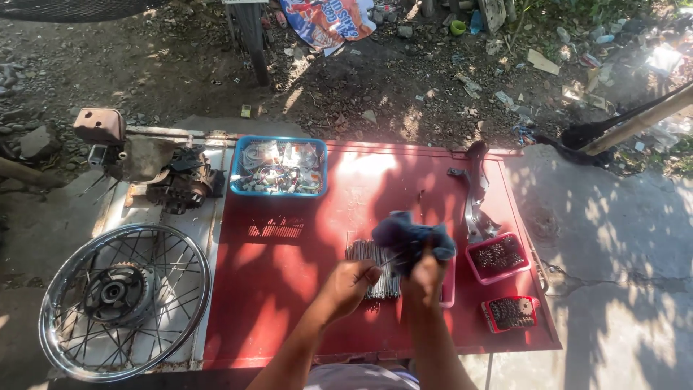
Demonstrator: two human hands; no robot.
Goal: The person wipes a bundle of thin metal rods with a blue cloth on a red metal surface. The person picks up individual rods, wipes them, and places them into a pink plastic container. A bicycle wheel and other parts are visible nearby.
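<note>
The person's right hand (426, 276) is clenched around a bunched blue rag (413, 238), holding it up over the middle of the red metal panel (289, 303). The left hand (351, 283) sits just to its left with the fingers curled, pinching one thin metal spoke (392, 258) whose far end runs into the rag. Under both hands, a row of loose spokes (369, 269) lies flat on the panel. To the right stand two small red trays of dark small parts, one pinkish tray (497, 257) farther off and one red tray (510, 313) nearer, with a bent chrome bracket (476, 195) lying beyond them. At the far left of the panel is a blue plastic tray (279, 166) filled with mixed bits. Left of the panel, a spoked chrome wheel (124, 300) lies flat on a pale board, and beyond it sits a rusty engine part (170, 173)
</note>
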